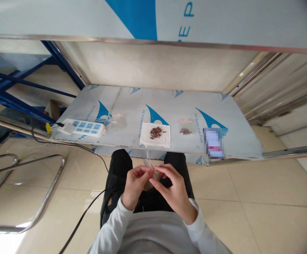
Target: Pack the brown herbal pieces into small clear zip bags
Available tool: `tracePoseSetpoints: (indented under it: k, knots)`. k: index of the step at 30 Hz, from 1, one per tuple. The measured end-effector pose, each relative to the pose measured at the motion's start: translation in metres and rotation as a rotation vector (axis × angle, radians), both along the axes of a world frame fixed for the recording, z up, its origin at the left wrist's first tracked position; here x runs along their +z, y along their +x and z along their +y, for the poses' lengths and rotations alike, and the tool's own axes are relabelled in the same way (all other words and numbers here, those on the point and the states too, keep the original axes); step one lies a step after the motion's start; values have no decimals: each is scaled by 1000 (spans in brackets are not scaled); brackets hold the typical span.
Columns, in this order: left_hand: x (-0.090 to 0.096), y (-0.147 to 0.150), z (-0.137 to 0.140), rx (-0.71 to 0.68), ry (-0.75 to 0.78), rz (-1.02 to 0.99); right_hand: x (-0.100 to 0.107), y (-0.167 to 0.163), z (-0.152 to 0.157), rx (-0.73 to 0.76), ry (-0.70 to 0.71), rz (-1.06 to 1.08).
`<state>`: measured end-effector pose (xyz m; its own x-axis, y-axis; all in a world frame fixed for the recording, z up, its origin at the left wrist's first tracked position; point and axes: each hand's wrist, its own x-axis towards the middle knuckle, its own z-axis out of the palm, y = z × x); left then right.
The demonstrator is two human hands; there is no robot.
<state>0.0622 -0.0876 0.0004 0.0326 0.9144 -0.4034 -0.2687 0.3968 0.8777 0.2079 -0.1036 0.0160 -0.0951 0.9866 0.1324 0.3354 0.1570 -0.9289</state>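
Above my lap, my left hand pinches a small clear plastic bag between thumb and fingers. My right hand is at the bag's other side, its thumb and fingertips closed in on the edge. Whether anything is inside the bag is too small to tell. In front, on the shelf, a white tissue bears a pile of small brown metallic pieces. Right of it lies another clear bag with similar brown pieces at its near end. Several flat clear bags with reddish top strips lie on the left.
The film-covered shelf carries a white power strip at left and a phone at right. A higher surface spans the top. A metal chair frame and a black cable are on the left.
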Motion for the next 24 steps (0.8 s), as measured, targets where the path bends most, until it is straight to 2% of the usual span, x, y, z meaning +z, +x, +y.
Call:
tracePoseSetpoints:
  k: [3, 5, 7, 9, 10, 13, 16, 18, 20, 24]
  knots:
    - [-3, -2, -2, -76, 5, -54, -7, 3, 4, 43, -290, 207]
    - [-3, -4, -2, -118, 15, 15, -14, 8, 8, 60, -394, 256]
    - [0, -6, -2, -142, 24, 230, -19, 11, 10, -58, -343, 159]
    - [5, -6, -3, -160, 51, 536, -19, 11, 10, -176, -197, -27]
    - [8, -6, -4, -165, 93, 684, -18, 10, 9, -190, -122, -120]
    - [14, -4, -9, -125, 392, 983, -11, 6, 6, -113, 27, -292]
    - [10, -5, -9, -186, 754, 1066, -3, 5, 8, -84, 74, -325]
    - [4, -6, -6, -272, 871, 1054, 2, 5, 9, -67, 79, -325]
    - [-1, -7, -2, -263, 891, 1019, 7, 4, 11, -45, 72, -320]
    - [-5, -7, 0, -158, 839, 928, 18, 4, 12, -16, 7, -218]
